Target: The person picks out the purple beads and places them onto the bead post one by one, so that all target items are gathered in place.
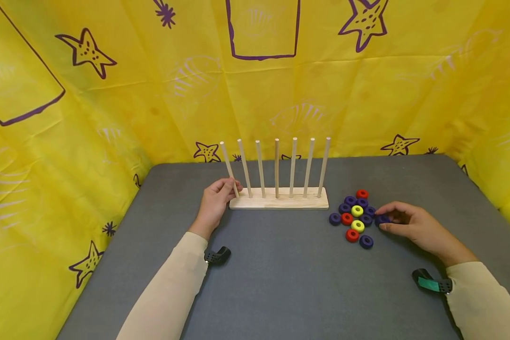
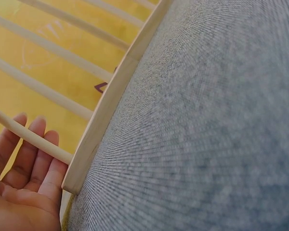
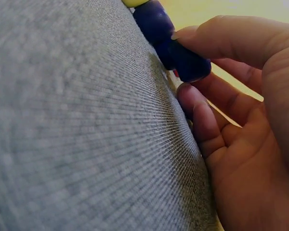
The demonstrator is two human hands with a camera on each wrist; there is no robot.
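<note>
A wooden peg rack (image 1: 280, 203) with several upright pegs stands on the table. My left hand (image 1: 216, 200) is at the rack's left end and holds the leftmost peg, thumb on one side and fingers behind it. The left wrist view shows the fingers (image 2: 26, 163) behind that peg (image 2: 36, 139), beside the base. To the right, my right hand (image 1: 416, 229) pinches a dark blue ring (image 1: 382, 220) at the edge of a group of rings. In the right wrist view the thumb lies on this blue ring (image 3: 190, 62), with fingers beyond it.
Left of my right hand lie loose rings: red ones (image 1: 352, 235), yellow ones (image 1: 357, 226) and several dark blue ones (image 1: 366, 242). The grey table (image 1: 280, 283) meets a yellow cloth (image 1: 255, 94) with sea drawings behind and at the sides.
</note>
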